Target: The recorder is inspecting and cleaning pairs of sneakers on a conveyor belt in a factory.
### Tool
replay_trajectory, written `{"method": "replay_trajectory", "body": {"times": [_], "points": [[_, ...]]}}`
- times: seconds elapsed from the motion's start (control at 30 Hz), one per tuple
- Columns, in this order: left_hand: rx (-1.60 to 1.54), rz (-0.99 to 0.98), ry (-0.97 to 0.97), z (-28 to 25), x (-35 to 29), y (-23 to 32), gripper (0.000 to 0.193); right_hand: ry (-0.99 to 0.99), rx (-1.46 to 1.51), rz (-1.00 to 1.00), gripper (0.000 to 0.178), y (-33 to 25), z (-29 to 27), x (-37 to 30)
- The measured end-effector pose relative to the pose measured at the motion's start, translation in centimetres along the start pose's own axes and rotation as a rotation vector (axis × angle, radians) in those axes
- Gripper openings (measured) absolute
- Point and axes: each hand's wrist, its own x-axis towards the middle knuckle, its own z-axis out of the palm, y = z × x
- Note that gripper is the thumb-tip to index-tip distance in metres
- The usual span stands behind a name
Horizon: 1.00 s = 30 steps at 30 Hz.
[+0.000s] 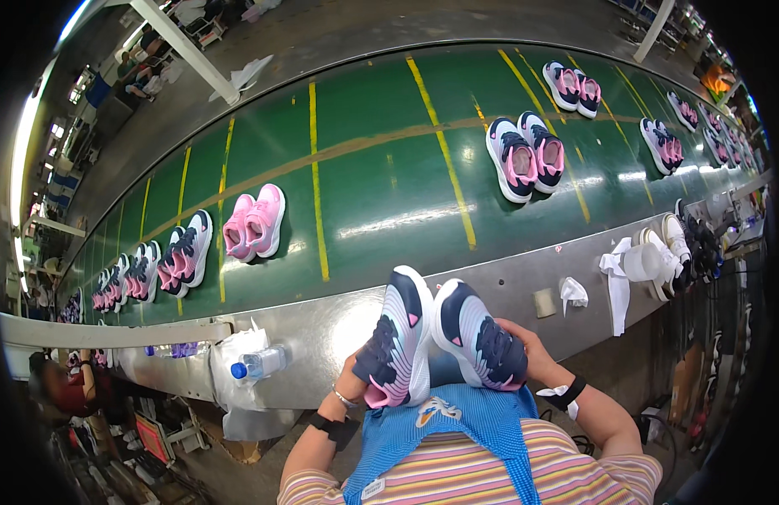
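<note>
My left hand point(351, 380) is closed round the heel end of a sneaker point(400, 337) in navy, white and pink, its toe pointing away from me. The matching sneaker point(478, 337) is gripped by my right hand point(531, 349) at its heel side. Both shoes are held up in front of my blue apron point(457, 412), close together and toes tilted toward each other. Behind them lies the metal ledge point(507, 282) along the green conveyor belt point(381, 189). Most of my fingers are hidden by the shoes.
Pairs of sneakers stand on the belt: a pink pair point(255, 223), a navy and pink pair point(524, 157), and several more at both sides. On the ledge lie a water bottle point(261, 364), a small beige block point(543, 303), a crumpled white cloth point(574, 293) and white shoes point(677, 240).
</note>
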Motion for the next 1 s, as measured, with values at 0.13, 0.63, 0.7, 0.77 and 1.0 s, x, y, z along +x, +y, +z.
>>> {"method": "replay_trajectory", "body": {"times": [0.13,0.63,0.7,0.77,1.0], "points": [[-0.022,0.02,-0.082,1.5,2.0,0.0,0.044,-0.04,0.105,0.118,0.043,-0.4,0.5,1.4],[-0.64,-0.242,-0.261,3.9,3.4,1.8,0.04,0.008,0.664,0.525,0.04,0.0,4.3,5.8],[-0.858,-0.35,-0.179,4.2,2.9,2.8,0.041,0.019,0.723,0.493,0.04,-0.2,4.8,5.9],[-0.967,-0.406,-0.137,4.3,2.5,3.3,0.041,-0.007,0.727,0.505,0.038,0.6,4.9,6.1],[-1.105,-0.46,-0.055,4.1,1.6,5.7,0.047,-0.083,1.054,0.576,0.041,-0.7,5.3,6.1]]}}
